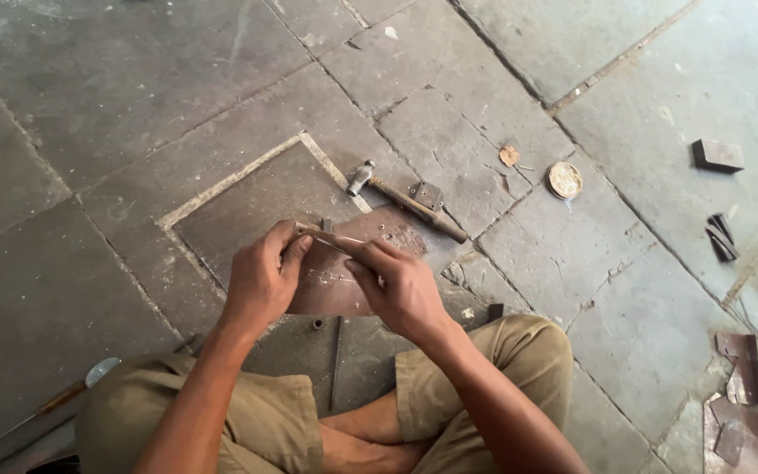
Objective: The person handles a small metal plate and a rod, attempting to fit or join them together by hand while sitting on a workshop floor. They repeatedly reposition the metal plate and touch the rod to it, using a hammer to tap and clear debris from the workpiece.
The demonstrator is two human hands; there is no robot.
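A small round yellow tin (564, 179) lies on the stone floor (89, 96), far right of the hammer (405, 200). Both hands, left hand (262, 279) and right hand (399, 285), pinch a thin metal strip (331, 237) above a rusty plate (344, 276); it runs left to right, nearly flat.

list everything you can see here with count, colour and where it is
metal strip: 1, grey-brown, held between both hands
metal plate: 1, rusty brown, on floor under the hands
hammer: 1, steel head, wooden handle, beyond the plate
hinge: 1, grey, beside hammer handle
round tin lid: 1, pale gold, right of hammer
metal block: 1, dark, far right
metal scraps: several, rusty, lower right
stone floor: grey slabs
left hand: 1, gripping strip
right hand: 1, gripping strip
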